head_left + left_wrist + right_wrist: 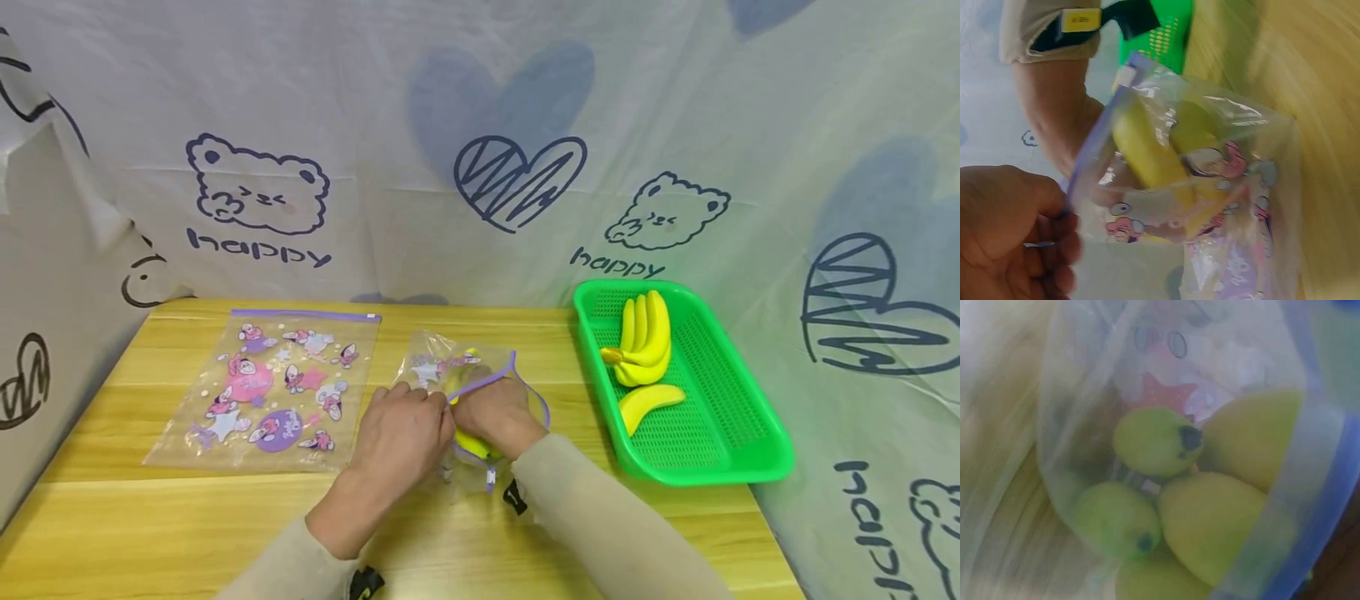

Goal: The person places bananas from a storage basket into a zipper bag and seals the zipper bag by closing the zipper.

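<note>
In the head view my left hand (pixel 405 427) pinches the purple zip edge of a clear printed zip bag (pixel 426 354). The bag's mouth gapes toward my right arm. Reaching in through it, my right hand (pixel 497 408) is around a bunch of yellow bananas (pixel 472 446), its fingertips mostly hidden by bag and fruit. Through the plastic, the left wrist view shows the bananas (pixel 1144 147) inside, with the right hand's fingers by the stem end. Dark-tipped banana ends (pixel 1210 525) face the right wrist camera. A white slider (pixel 1127 75) sits at one end of the zip.
A second printed zip bag (pixel 315 425) lies flat on the wooden table (pixel 97 517) at left. The green basket (pixel 757 417) at right holds another banana bunch (pixel 647 342) and a single banana (pixel 648 403). A printed cloth (pixel 390 100) hangs behind.
</note>
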A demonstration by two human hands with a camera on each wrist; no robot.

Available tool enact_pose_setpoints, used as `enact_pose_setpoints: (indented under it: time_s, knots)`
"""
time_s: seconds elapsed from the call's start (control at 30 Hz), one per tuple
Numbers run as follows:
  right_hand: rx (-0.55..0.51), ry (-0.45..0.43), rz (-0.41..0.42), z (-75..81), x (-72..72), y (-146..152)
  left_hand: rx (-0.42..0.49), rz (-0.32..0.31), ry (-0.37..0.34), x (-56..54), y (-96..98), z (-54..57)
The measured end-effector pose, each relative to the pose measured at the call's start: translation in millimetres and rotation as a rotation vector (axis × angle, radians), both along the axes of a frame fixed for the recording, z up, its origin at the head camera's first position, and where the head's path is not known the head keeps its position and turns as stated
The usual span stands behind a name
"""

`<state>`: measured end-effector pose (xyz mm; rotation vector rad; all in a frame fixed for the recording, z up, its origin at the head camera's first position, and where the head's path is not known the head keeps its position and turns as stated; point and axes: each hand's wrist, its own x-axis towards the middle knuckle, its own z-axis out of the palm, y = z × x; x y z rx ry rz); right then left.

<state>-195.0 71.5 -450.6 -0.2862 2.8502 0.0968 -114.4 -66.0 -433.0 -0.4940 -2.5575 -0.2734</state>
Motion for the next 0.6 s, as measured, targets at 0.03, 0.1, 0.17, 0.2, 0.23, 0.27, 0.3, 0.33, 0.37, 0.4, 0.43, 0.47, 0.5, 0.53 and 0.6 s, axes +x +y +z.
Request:
enact_pose_setpoints:
  time_s: [0.03, 0.1, 0.17, 0.2, 0.23, 0.27, 0.3, 0.33, 0.37, 0.4, 0.43, 0.47, 0.5, 0.53, 0.6]
  knots:
    - [0.004, -0.013, -0.018, 0.1, 0.1, 0, 0.007, -0.016, 0.029, -1.5, -1.3, -2.0]
    - [-0.009, -0.039, -0.053, 0.0, -0.1, 1, 0.021, -0.039, 0.089, -5.2, -4.8, -6.0]
    - [-0.041, -0.046, -0.080, -0.4, -0.5, 1, 0.042, -0.055, 0.135, -9.5, -8.8, -10.9]
    - [-0.058, -0.049, -0.087, -0.3, -0.5, 2, 0.052, -0.061, 0.150, -11.7, -10.7, -13.5]
    - [-0.068, -0.057, -0.088, 0.2, -0.2, 2, 0.062, -0.067, 0.159, -13.1, -12.4, -15.4]
    - [-0.079, -0.063, -0.085, 0.6, -0.1, 2, 0.070, -0.072, 0.163, -14.4, -13.8, -17.0]
    - [-0.085, -0.068, -0.083, 1.2, 0.3, 3, 0.077, -0.077, 0.161, -15.4, -15.0, -18.3]
    - [-0.096, -0.073, -0.082, 1.6, 0.6, 4, 0.083, -0.083, 0.155, -16.0, -16.1, -19.6]
    - [-0.109, -0.077, -0.084, 2.3, 1.4, 4, 0.087, -0.087, 0.147, -16.1, -16.8, -20.0]
    - [-0.118, -0.085, -0.084, 2.7, 2.0, 5, 0.087, -0.087, 0.138, -16.3, -17.3, -20.6]
    - [-0.130, -0.085, -0.090, 3.0, 2.5, 5, 0.087, -0.087, 0.130, -16.2, -17.7, -20.9]
    - [-0.139, -0.075, -0.094, 3.3, 2.8, 6, 0.086, -0.086, 0.122, -16.3, -17.9, -21.3]
    - [-0.147, -0.064, -0.098, 3.5, 3.2, 6, 0.083, -0.084, 0.113, -16.3, -18.0, -21.5]
    - [-0.154, -0.050, -0.099, 3.4, 3.5, 6, 0.081, -0.084, 0.106, -16.4, -18.0, -21.8]
    - [-0.155, -0.023, -0.093, 2.9, 3.8, 5, 0.075, -0.081, 0.095, -16.6, -17.5, -21.6]
